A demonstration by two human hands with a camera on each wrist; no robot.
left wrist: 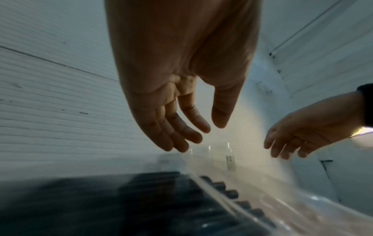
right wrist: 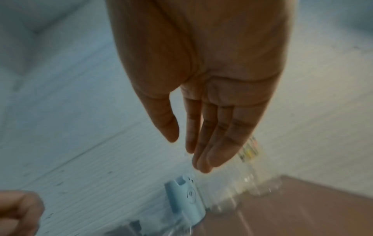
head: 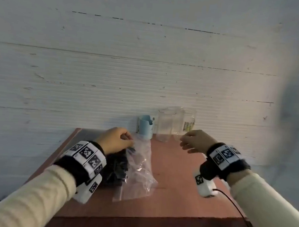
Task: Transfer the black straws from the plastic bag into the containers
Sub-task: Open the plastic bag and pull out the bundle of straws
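I am standing at a reddish-brown wooden table (head: 175,195); at its twelve o'clock edge, against the white ribbed wall (head: 113,66), three containers are lining up: a light-blue plastic cup with a notched rim (head: 145,126), a tall clear glass tumbler (head: 165,126) just beside it toward three o'clock, and a clear glass jar with a yellowish label (head: 188,123) beyond that; I am seeing nothing inside the two glass ones, and the blue cup's inside is staying hidden from me.

The crinkled clear plastic bag (head: 138,169) is lying on the table at nine o'clock of centre, its mouth pointing to twelve o'clock; the bundle of black straws (head: 117,166) is sitting in its nine o'clock side, partly covered by my wrist.

My left hand (head: 115,141) is hovering at the bag's far end; the wrist view is showing its fingers (left wrist: 181,127) loose and spread, gripping nothing. My right hand (head: 195,140) is hanging above the table at two o'clock, in front of the jar, fingers (right wrist: 214,140) straight and together, holding nothing.

Whether the left fingertips are touching the plastic I cannot tell; the right wrist view is blurring the glassware.
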